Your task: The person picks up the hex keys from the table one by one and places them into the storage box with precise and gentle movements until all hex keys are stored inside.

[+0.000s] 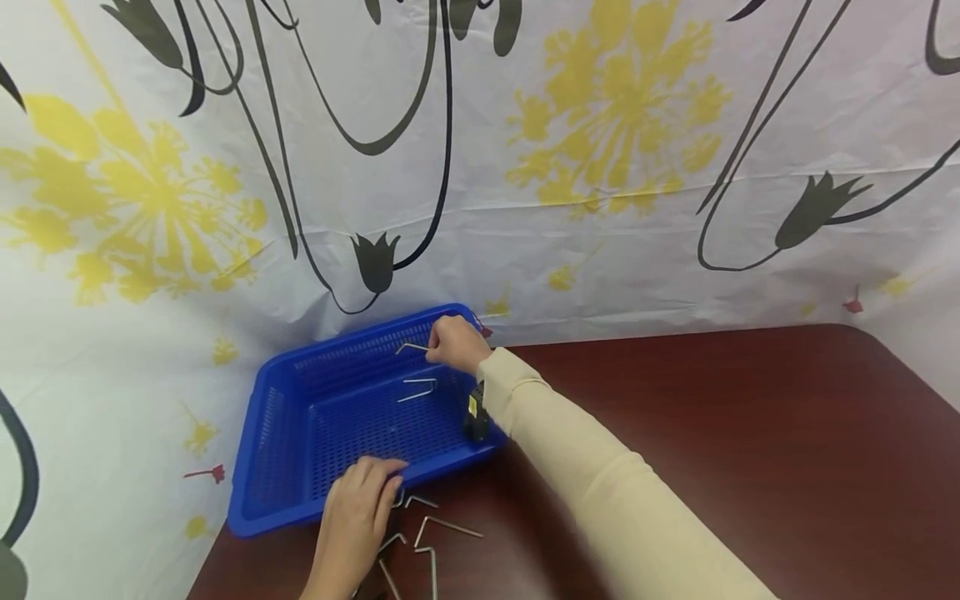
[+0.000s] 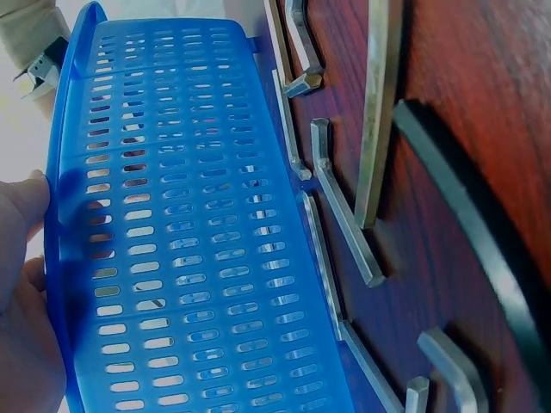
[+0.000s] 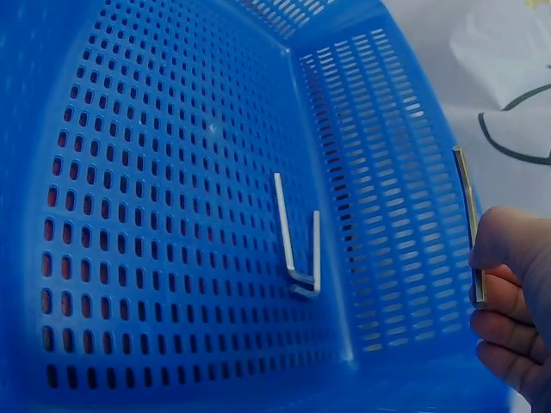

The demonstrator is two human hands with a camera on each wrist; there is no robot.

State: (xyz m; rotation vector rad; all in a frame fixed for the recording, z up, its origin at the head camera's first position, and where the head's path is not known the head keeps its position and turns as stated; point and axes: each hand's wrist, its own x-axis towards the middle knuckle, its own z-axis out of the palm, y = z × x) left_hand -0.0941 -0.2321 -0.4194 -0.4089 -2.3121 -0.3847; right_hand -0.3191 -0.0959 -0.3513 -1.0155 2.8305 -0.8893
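Note:
At the basket's far right corner, my right hand (image 1: 456, 342) pinches an L-shaped hex key (image 1: 411, 346) between thumb and fingers, above the blue plastic basket (image 1: 243, 500). The right wrist view shows this key held upright beside the slotted basket wall. Two metal hex keys (image 3: 284, 228) lie close together on the basket floor. My left hand (image 1: 358, 508) rests on the near rim, its fingers lying along the edge. In the left wrist view its fingers touch the rim, and none lies over the outer wall. Several loose hex keys (image 1: 450, 527) lie on the table just below that hand.
The dark red-brown wooden table (image 1: 697, 442) stretches off to the right. A printed white cloth (image 1: 465, 208) hangs behind the basket and along the left. One black hex key (image 2: 473, 206) lies among the silver ones in front of the basket.

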